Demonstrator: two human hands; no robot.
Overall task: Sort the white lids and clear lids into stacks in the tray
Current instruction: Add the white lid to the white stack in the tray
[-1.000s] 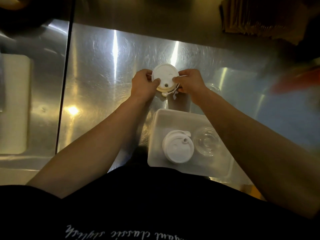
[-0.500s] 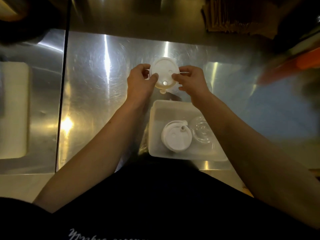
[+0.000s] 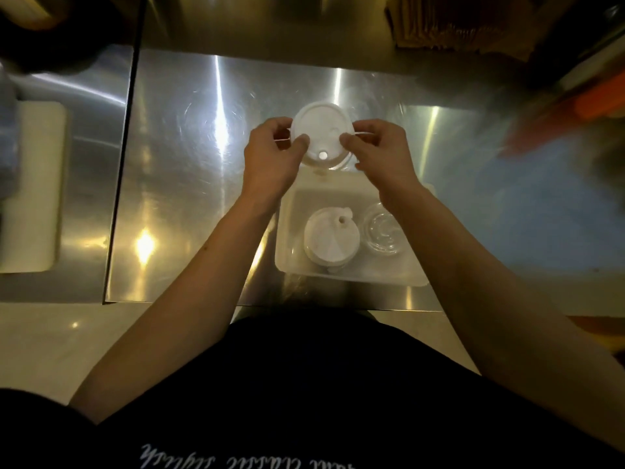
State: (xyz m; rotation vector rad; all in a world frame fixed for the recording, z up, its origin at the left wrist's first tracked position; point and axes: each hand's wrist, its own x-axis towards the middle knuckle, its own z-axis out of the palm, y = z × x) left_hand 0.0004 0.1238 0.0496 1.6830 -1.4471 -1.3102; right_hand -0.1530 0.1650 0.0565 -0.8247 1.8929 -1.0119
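Observation:
A round white lid (image 3: 321, 135) with a small sip hole is held above the steel table, just beyond the tray's far edge. My left hand (image 3: 270, 157) pinches its left rim and my right hand (image 3: 382, 150) pinches its right rim. Below them stands a white rectangular tray (image 3: 287, 231). Inside it sits a stack of white lids (image 3: 329, 240) on the left and a stack of clear lids (image 3: 380, 230) on the right, partly hidden by my right forearm.
The steel table (image 3: 189, 184) ends at a front edge close to my body. A white board (image 3: 33, 184) lies on the counter at the left. Brown packaging (image 3: 439, 22) sits at the back right, and a blurred orange object (image 3: 595, 99) at the far right.
Both hands have kept hold of the white lid and raised it slightly away from the tray. The camera view has shifted, so the tray sits higher in the frame.

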